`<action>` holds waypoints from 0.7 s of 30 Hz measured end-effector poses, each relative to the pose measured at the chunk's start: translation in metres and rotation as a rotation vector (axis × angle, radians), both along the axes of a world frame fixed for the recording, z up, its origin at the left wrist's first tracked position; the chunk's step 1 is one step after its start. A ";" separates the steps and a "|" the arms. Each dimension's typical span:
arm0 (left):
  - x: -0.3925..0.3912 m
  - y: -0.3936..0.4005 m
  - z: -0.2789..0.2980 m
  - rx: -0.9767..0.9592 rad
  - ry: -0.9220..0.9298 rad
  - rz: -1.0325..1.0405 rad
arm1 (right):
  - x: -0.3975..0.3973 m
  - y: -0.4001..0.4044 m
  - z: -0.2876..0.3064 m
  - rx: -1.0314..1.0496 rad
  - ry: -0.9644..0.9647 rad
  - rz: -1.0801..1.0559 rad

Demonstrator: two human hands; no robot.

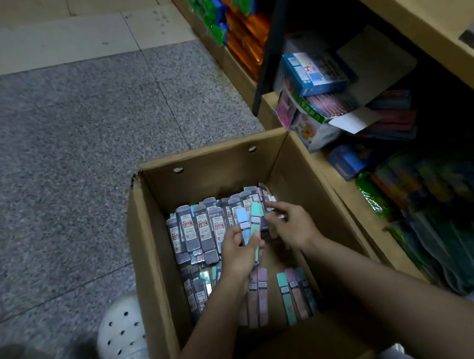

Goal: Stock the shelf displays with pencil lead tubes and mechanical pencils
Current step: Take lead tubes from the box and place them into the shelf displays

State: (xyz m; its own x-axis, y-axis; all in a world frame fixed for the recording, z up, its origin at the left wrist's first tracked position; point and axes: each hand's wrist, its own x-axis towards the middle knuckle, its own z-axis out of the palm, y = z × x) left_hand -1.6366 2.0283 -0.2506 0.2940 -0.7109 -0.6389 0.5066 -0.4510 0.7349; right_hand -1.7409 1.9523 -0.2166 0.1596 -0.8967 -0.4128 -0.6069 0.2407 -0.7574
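- The pencil lead tubes (203,229) lie almost all in the open cardboard box (210,158) on the floor: a packed row of grey ones with red labels at the far side, more grey ones along the left wall, and loose pastel ones in pink, teal and blue toward the near side.
- A few are out of the pile and in hand: a blue tube (242,218) and a teal tube (255,221) stand side by side in the left hand (237,251), whose fingers curl round their lower ends.
- The right hand (289,226) pinches a dark tube (265,227) just beside the teal one, thumb and fingers closed on it; it looks as if this one is being added to the bunch.
- Judged from this, the work is at the gathering step: a small handful collected, none of it yet at a display.
- The box holds a great many tubes, so most of the stocking appears to be left.
- No mechanical pencils can be told apart in the box; that part seems not begun, or is out of sight.
- The wooden shelf (405,15) on the right carries mixed boxes (314,76) and packets; no lead tube display shows in view.
- A white clog (122,335) stands on the grey floor (52,139) beside the box.
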 end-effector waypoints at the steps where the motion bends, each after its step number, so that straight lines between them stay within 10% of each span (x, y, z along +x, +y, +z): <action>1: 0.005 -0.003 -0.002 0.016 0.004 0.053 | 0.002 -0.004 -0.002 -0.038 0.095 0.020; 7: 0.011 -0.010 -0.012 0.135 0.031 0.160 | 0.001 0.003 -0.044 0.103 0.545 0.146; 21: -0.002 -0.006 -0.018 0.242 -0.022 0.180 | 0.009 0.021 -0.082 -0.049 0.479 -0.174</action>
State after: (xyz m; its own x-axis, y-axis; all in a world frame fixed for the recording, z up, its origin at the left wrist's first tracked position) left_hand -1.6386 2.0226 -0.2690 0.4168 -0.4738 -0.7758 0.5794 -0.5191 0.6283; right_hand -1.7322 1.9730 -0.2989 -0.1910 -0.9132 -0.3600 -0.8427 0.3406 -0.4169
